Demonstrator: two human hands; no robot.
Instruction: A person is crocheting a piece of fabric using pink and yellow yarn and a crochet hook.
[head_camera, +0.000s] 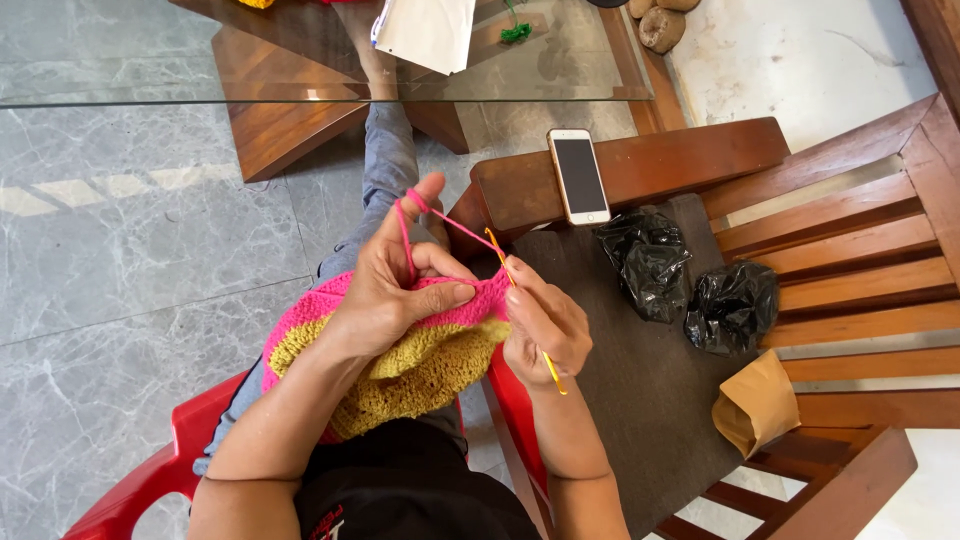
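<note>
Her left hand (395, 290) pinches the pink-and-yellow crochet piece (420, 365), pink yarn (405, 235) looped over its forefinger. Her right hand (545, 325) grips the yellow crochet hook (503, 262), tip pointing to eleven o'clock.

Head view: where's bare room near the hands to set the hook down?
The dark seat pad is bare between the right hand and the two crumpled black plastic bags, down to the tan paper bag. The wooden armrest is bare right of the white smartphone. The lap is crowded: the pink-and-mustard crochet piece under the left hand.
</note>
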